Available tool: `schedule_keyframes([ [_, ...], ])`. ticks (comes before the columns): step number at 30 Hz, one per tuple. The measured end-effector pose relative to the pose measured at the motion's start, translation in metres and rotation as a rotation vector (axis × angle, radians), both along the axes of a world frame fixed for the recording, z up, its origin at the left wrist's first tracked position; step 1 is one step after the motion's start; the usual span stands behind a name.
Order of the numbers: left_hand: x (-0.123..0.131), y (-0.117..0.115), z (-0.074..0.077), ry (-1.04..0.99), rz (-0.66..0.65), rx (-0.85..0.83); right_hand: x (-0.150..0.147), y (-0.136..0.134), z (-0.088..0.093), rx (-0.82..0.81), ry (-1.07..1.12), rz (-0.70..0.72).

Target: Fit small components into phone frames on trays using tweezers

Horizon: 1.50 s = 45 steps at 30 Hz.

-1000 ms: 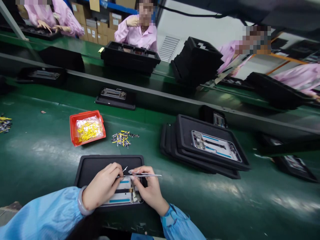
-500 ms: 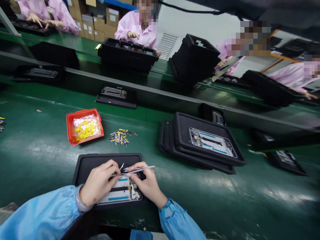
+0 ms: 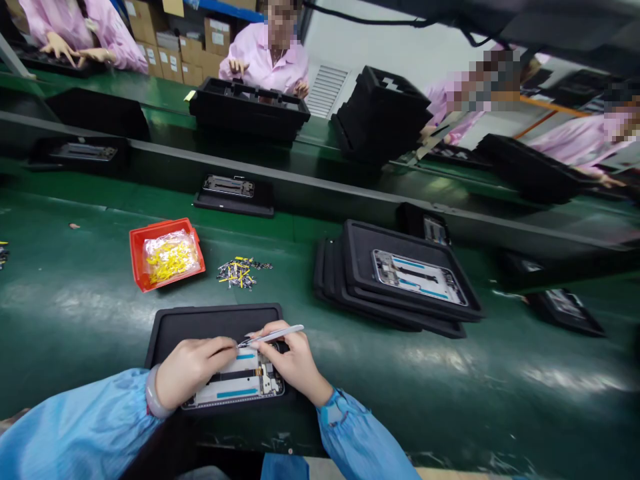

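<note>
Here we go: a phone frame lies flat in a black tray on the green counter. The left hand sits over the frame's top edge, fingers curled and pressing down, while the right hand pinches slim steel tweezers, their tips right at the left fingertips. That frame looks light and stiff but delicate, so the outer rim looks the place to hold it. Just beyond sit a red bin of yellow parts and a scatter of loose parts.
</note>
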State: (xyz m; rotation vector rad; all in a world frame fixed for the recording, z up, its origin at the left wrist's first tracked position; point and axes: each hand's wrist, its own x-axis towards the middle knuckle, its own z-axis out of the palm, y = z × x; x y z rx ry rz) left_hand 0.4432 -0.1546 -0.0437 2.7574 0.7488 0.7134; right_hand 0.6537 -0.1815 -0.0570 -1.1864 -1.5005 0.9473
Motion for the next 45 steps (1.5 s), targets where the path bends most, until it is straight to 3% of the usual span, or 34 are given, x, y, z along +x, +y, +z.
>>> schedule_keyframes([
  [5,-0.0009,-0.0022,0.003,0.098,-0.033,0.25,-0.0004,0.0007,0.0003,-0.03,-0.01,-0.002],
  [13,0.0073,-0.0063,0.0083,0.122,-0.021,0.334,-0.001,0.0008,0.0,-0.042,-0.004,-0.003],
  [21,0.0032,-0.0006,0.0056,0.173,-0.101,0.229,0.0011,0.0005,0.0009,-0.092,0.076,-0.003],
  [31,0.0008,-0.0027,-0.0014,0.235,-0.088,0.208,0.0024,-0.0005,0.0003,-0.121,0.076,0.008],
  [45,0.0071,-0.0045,0.0018,0.254,-0.041,0.167,0.0007,-0.0012,0.0006,0.054,-0.115,0.025],
])
